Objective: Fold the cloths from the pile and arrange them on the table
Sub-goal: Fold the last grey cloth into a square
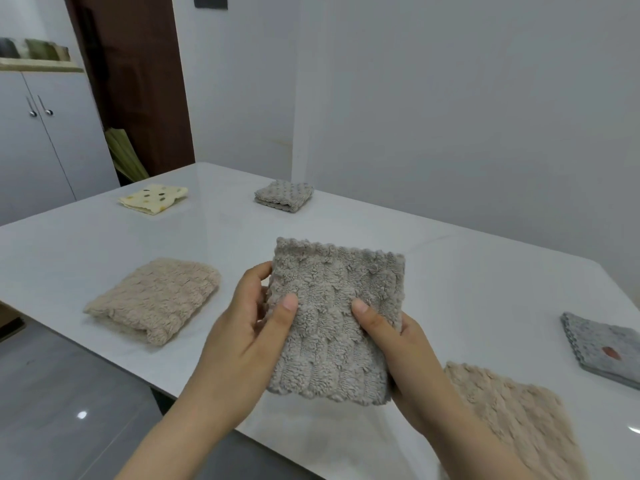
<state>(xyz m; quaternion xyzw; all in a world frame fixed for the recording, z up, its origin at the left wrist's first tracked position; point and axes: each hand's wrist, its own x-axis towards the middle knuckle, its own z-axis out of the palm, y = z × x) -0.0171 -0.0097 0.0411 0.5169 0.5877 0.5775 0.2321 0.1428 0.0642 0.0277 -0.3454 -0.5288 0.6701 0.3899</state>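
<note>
- Holding folded grey-beige terry cloth (336, 323) up off the white table (450, 271), above the near edge, roughly mid-view
- Pinching it with left hand (249, 334) on the left edge and right hand (408, 351) on the right edge; thumbs pressed flat on the front face, remaining fingers wrapped behind, both grips closed firmly on the cloth
- Standing near upright, slightly taller than wide, long axis running bottom to top, scalloped hems at both ends
- Judging the fold done or nearly so, placement next
- Candidate slot: bare tabletop straight ahead of the hands, between beige fluffy cloth (156, 299) on the left and grey cloth with orange mark (602, 348) on the right; about equally near for either hand, so probably a two-handed lay-down, forward and down
- Set out further back: yellow spotted cloth (154, 199) and grey bobbled cloth (284, 195), well apart from each other
- Lying flat at near right: beige ribbed cloth (512, 410), partly behind the right forearm and cut off at the bottom; cannot tell whether folded or what remains of the pile
- Hidden: fingers behind the held cloth, layer count of the fold
- Cropped: grey cloth with orange mark, clipped at the right border
</note>
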